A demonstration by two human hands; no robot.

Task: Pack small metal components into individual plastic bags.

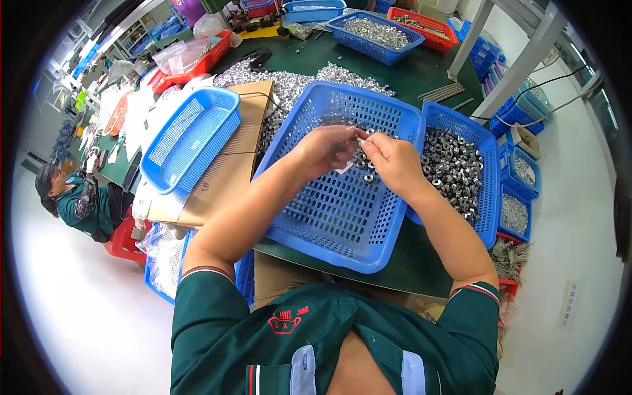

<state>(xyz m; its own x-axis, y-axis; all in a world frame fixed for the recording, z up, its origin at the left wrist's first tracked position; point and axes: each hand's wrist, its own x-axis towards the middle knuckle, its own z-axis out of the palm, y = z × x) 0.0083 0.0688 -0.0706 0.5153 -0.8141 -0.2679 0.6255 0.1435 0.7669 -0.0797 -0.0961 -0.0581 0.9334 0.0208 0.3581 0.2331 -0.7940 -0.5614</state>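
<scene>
Both my hands meet over a large blue perforated basket in front of me. My left hand is closed, its thumb and fingertips pinching at a small part hidden between the fingers. Against it, my right hand pinches at the same spot, and what it grips is too small to make out. Below the hands, several small metal nut-like rings lie in the basket. More small shiny parts rest toward its far side. Close by my right forearm, a second blue basket holds many metal nut-like pieces.
An empty light-blue basket sits on cardboard to the left. A heap of silvery parts covers the green table behind. Farther back stand a blue basket and red tray. A co-worker sits at far left; a metal post rises right.
</scene>
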